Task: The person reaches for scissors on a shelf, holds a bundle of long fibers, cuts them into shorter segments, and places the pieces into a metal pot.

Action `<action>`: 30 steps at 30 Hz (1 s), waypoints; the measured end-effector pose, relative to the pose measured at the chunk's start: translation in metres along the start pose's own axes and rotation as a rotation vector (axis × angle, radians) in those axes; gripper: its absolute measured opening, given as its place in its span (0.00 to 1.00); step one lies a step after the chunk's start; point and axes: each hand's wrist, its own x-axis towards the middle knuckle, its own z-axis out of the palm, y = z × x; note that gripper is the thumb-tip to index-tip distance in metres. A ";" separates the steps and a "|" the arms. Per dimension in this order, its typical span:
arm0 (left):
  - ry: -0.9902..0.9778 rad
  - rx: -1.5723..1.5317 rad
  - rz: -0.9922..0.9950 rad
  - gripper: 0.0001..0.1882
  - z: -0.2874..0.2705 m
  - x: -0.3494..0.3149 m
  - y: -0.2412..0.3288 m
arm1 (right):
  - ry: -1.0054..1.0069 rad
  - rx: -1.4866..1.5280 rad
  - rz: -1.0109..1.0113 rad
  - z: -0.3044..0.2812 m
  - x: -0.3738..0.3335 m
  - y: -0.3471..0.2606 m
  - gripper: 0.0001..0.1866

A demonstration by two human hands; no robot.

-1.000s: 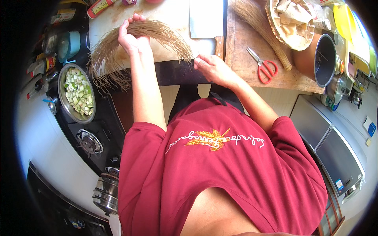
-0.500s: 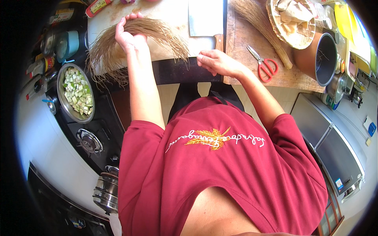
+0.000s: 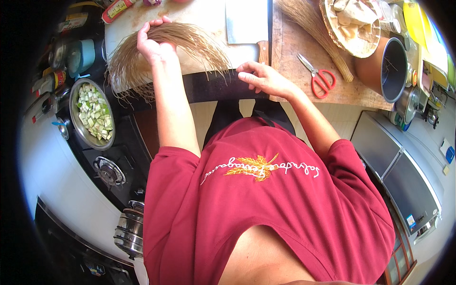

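My left hand (image 3: 158, 46) is closed round the middle of a bundle of thin, brown dried noodles (image 3: 194, 38), holding it over a white cutting board (image 3: 209, 12). The strands arch over and droop at both ends, and those on the left hang past the board's edge. Close to the drooping right end is my right hand (image 3: 263, 78), its fingers loosely bent and apart with nothing visible in them. Red-handled scissors (image 3: 319, 78) lie with blades slightly apart on the wooden board (image 3: 289, 42) to the right. Beyond them rests a second noodle bundle (image 3: 317, 33).
A cleaver (image 3: 247, 21) lies flat on the white board. A metal bowl of diced vegetables (image 3: 95, 111) stands at left by a gas burner (image 3: 110, 171). At far right are a woven basket (image 3: 351, 26) and a brown pot on its side (image 3: 380, 69).
My right hand has loosened, its fingers spreading slightly from a tighter curl. The left hand and its noodles have hardly moved.
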 end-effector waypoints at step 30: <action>-0.226 0.096 -0.003 0.12 0.005 -0.012 -0.009 | 0.125 0.115 -0.096 -0.011 0.028 0.001 0.12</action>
